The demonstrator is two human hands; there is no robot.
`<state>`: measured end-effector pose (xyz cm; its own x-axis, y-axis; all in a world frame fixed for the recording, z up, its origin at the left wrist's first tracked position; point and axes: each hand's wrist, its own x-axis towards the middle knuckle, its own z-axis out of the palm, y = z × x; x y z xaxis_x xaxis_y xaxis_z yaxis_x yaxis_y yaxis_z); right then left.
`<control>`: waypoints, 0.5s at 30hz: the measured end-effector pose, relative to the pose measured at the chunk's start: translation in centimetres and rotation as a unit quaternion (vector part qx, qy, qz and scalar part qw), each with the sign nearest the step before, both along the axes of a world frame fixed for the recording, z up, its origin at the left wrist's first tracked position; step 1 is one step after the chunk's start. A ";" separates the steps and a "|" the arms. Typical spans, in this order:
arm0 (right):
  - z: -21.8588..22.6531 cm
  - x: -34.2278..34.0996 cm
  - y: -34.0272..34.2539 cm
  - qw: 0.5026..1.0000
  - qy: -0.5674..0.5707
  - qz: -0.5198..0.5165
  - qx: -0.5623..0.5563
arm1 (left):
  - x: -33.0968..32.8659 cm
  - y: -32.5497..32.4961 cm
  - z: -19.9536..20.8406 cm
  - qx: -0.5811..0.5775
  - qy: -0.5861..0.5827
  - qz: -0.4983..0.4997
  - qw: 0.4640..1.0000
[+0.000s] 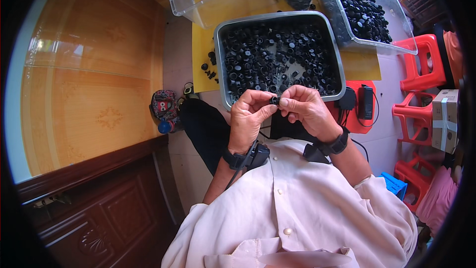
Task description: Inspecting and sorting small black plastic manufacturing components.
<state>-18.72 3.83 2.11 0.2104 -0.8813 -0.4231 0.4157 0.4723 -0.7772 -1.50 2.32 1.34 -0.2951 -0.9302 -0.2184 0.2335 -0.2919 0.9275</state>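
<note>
Between my fingertips sits a small round black plastic part (273, 100), partly covered by the fingers. My left hand (250, 114) pinches it from the left, thumb and forefinger together. From the right, my right hand (305, 106) closes thumb and forefinger at its other side. Both hands are over the near edge of a metal tray (341, 72), which holds many small black caps and rings (258, 59) along with some clear thin scraps. Each wrist wears a black strap with a device.
A clear plastic bin (406, 44) heaped with black parts (364, 12) stands far right; another clear bin (198, 7) is far left. Loose parts (210, 67) lie on the yellow board (198, 82). Red stools (424, 64) and a carton (445, 119) are at right. A black adapter (366, 101) rests on red plastic.
</note>
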 end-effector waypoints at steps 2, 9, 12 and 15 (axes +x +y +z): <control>0.0 0.0 0.0 1.000 0.002 0.005 0.005 | -0.2 0.1 0.2 -0.036 -0.028 0.009 0.999; 0.2 -0.3 -0.1 0.999 -0.022 0.024 -0.005 | -0.5 0.1 0.0 -0.073 -0.046 0.016 0.996; 0.2 -0.5 -0.2 0.999 -0.027 0.033 -0.012 | -0.3 0.0 -0.1 -0.129 -0.094 0.003 0.987; 0.0 -0.6 -0.1 0.999 -0.018 0.041 -0.023 | -0.1 0.0 -0.1 -0.168 -0.139 -0.010 0.976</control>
